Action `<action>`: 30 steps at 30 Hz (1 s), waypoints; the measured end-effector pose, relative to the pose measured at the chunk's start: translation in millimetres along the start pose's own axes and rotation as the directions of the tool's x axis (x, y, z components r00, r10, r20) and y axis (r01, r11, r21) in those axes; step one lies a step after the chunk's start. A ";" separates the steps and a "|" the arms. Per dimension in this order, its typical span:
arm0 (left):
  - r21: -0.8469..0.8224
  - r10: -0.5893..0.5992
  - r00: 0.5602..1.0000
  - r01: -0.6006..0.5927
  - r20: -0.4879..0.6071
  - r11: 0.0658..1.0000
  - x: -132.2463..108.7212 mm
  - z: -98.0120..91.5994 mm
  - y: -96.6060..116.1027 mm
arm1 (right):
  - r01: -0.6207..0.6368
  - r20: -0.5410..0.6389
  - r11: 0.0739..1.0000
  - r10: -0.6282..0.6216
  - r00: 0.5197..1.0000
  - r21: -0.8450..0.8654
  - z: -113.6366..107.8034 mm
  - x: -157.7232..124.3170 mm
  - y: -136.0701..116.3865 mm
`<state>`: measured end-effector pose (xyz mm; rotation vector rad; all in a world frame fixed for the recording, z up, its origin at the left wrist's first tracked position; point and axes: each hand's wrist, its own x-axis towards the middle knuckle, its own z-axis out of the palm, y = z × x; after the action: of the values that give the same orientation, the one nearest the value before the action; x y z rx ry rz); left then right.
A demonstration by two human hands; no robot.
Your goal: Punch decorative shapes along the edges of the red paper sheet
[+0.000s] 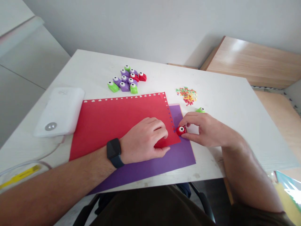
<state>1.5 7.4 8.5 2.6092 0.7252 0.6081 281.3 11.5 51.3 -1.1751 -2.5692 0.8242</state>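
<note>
1. Left hand point(145, 138): lies palm down on the lower right corner of the red sheet point(117, 122). The fingers are curled in and the thumb runs along the sheet's lower edge, so the hand is closed on that corner and pins it. A dark wristwatch point(114, 153) sits on the wrist.
2. Right hand point(204, 130): fingertips and thumb are drawn narrowly together around the red punch point(181, 130), gripping it from the right.
3. Red punch: small, with a white eye-like button on top. It sits at the right edge of the red sheet, near the lower end of a row of punched holes, just beside the left hand's fingertips.
4. Red sheet: lies flat on the white table point(230, 103), overlapping a purple sheet point(164, 164). Small cut-outs line its far and right edges.
5. Green punch point(200, 110): on the table just behind the right hand, partly hidden by it.
6. Paper confetti point(187, 95): a small multicoloured heap beyond the green punch.
7. Punch cluster point(127, 80): purple, green and red punches grouped past the red sheet's far edge.
8. White device point(60, 110): at the table's left, touching the red sheet's left corner.
</note>
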 end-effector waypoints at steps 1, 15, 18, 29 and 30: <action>0.000 -0.001 1.000 0.001 0.003 1.000 0.1 -0.1 0.1 | -0.002 0.007 1.000 0.002 1.000 0.003 0.0 -0.4 -0.1; 0.001 -0.001 1.000 0.001 -0.002 1.000 -0.6 1.1 -0.6 | 0.022 0.051 0.999 -0.024 0.998 0.049 0.8 -0.1 -4.1; 0.009 -0.007 1.000 0.007 0.013 1.000 -0.1 0.4 0.2 | 0.039 0.068 0.997 -0.044 0.997 0.064 2.1 0.5 -4.7; 0.020 -0.013 0.999 0.011 0.052 1.000 0.6 -1.0 1.3 | 0.033 0.092 0.998 -0.039 0.995 0.060 1.8 0.4 -7.2; 0.020 -0.014 0.998 0.013 0.053 1.000 0.6 -1.0 1.5 | 0.037 0.091 0.997 -0.043 0.995 0.061 2.3 0.2 -7.0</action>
<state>2.1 6.8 10.3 2.6256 0.7351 0.5276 275.8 7.0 53.4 -1.0896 -2.6126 0.9607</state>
